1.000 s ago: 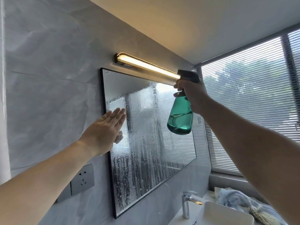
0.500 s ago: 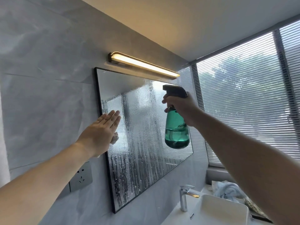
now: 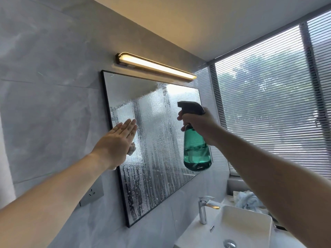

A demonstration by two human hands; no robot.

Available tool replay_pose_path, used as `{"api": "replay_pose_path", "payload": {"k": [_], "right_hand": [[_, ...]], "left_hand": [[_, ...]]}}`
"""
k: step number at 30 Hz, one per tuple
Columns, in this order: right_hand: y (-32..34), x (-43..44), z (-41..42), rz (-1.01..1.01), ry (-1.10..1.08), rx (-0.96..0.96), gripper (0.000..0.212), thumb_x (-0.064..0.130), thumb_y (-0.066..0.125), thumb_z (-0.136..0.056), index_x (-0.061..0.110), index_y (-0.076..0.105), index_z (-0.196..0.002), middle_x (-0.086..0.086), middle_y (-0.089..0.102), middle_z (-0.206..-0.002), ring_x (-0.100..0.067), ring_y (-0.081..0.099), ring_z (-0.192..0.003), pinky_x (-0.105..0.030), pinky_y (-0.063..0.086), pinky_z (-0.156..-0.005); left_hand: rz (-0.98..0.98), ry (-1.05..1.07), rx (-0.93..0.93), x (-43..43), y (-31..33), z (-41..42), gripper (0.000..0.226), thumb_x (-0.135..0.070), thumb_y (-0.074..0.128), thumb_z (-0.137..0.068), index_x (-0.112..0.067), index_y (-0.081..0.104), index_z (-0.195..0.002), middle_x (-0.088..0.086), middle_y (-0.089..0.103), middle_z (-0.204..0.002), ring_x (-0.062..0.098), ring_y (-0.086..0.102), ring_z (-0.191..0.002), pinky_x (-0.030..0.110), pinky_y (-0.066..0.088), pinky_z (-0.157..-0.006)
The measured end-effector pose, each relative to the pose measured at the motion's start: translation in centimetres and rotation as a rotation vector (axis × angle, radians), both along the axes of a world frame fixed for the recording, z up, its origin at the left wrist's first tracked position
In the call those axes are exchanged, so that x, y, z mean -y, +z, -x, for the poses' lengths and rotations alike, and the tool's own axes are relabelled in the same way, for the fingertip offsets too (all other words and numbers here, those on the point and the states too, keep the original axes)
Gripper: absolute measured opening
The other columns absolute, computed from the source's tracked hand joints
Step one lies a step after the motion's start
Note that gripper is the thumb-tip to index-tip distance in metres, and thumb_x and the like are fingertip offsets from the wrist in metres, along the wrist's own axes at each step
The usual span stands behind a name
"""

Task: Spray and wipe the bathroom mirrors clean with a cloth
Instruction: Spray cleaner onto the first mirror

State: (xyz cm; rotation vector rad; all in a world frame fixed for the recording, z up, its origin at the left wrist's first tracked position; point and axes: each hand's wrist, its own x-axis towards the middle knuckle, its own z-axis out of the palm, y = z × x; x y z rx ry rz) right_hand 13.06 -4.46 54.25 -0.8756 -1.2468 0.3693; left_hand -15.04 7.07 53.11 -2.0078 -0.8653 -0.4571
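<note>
Droplets streak the mirror (image 3: 157,167) from just above our hands to well below them, while a patch above the left hand (image 3: 116,140) looks dry. That hand lies flat on the glass near the mirror's left edge, fingers straight and together. It presses a small pale cloth (image 3: 132,149) to the wet surface, and only a crumpled corner shows past the palm. Well apart to its right, our right hand (image 3: 198,122) is wrapped round the neck of a green spray bottle (image 3: 197,151), fingers curled under the dark trigger head, nozzle facing the glass.

We judge the cloth soft and limp, probably damp by now. It should wipe best spread wide beneath a flat palm, since a bunched wad would skid and leave smears. The glass is hard and slick with spray, and breakable, so we would press evenly rather than lean on one spot. The bottle hangs partly full and seems light enough for one hand. Its smooth body could slip in wet fingers, which makes the narrow neck below the trigger the sure place to hold it.

A lit lamp (image 3: 155,68) glows above both hands, and a tap (image 3: 203,210) and white sink (image 3: 259,219) stand below the right hand. Slatted blinds (image 3: 277,104) fill the window beyond the right arm.
</note>
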Motion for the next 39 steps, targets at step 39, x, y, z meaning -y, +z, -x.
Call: {"api": "replay_pose_path", "payload": {"k": [39], "right_hand": [[-11.0,-3.0,3.0,0.173,-0.1,0.185,0.012,0.019,0.066,-0.075,0.01,0.068,-0.082,-0.01,0.068,-0.069,-0.026,0.064,-0.064,-0.06,0.058,-0.067]], "left_hand": [[-0.044,-0.022,-0.014,-1.6,-3.5,0.2,0.067,-0.025,0.033,-0.106,-0.003,0.003,-0.161,0.01,-0.011,-0.168,0.022,-0.011,-0.157,0.031,-0.014,-0.125]]}}
